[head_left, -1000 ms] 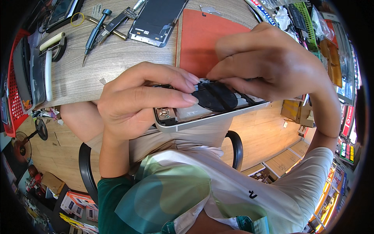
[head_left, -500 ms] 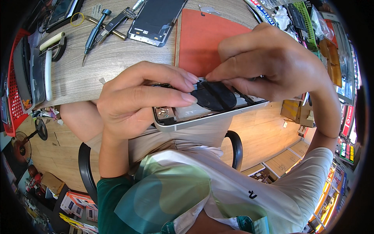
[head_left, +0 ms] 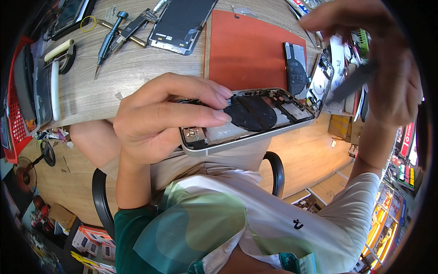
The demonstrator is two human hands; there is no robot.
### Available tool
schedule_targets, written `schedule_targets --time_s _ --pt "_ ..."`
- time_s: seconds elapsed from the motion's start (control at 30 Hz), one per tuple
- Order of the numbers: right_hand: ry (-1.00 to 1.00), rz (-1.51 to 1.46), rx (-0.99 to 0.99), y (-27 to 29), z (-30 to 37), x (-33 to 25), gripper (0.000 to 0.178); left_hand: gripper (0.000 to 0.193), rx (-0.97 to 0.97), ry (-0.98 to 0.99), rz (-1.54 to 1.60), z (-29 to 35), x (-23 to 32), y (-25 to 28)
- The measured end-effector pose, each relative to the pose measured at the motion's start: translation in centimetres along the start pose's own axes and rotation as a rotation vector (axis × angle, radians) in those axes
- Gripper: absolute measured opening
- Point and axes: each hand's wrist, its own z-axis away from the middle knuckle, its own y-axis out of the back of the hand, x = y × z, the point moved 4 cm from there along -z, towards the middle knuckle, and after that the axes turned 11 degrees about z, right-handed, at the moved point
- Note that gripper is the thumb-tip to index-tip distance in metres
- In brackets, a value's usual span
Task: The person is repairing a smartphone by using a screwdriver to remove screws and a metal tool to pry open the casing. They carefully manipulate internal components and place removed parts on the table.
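My left hand (head_left: 157,116) grips the left end of an opened phone (head_left: 267,130), held tilted above my lap. Its thumb and fingers lie over the edge and the inside. Within the silver frame are a round black pad (head_left: 251,113) with a dark band across it, a pale battery area and small metal parts. My right hand (head_left: 388,68) is raised at the upper right, away from the phone and smeared by motion. A blurred dark strip (head_left: 351,84) sticks out from its fingers; I cannot tell its kind.
On the wooden table (head_left: 137,68) lie a red mat (head_left: 251,50), a detached phone screen (head_left: 182,25), a screwdriver (head_left: 108,41) and a white-handled tool (head_left: 55,86). A black phone part (head_left: 295,68) and another opened phone housing (head_left: 320,77) lie right of the phone. A red basket (head_left: 18,109) stands left.
My right hand has left the phone and swung up and right, uncovering the phone's right end and the parts on the mat. My left hand and the phone have hardly moved.
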Motion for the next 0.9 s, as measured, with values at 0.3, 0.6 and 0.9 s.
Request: schedule_targets --time_s 0.3,0.6,0.9 --pt "-0.341 -0.821 0.612 -4.9 6.2 -3.2 0.031 0.015 0.04 0.068 -0.077 -0.1 0.7 -0.3" --pt "-0.276 -0.139 0.592 -10.5 5.5 -8.0 0.022 0.014 0.063 0.085 -0.067 0.2 0.7 -0.5" --pt "-0.203 -0.018 0.436 -11.3 4.9 -7.9 0.024 0.018 0.046 0.074 -0.091 0.0 0.7 -0.5"
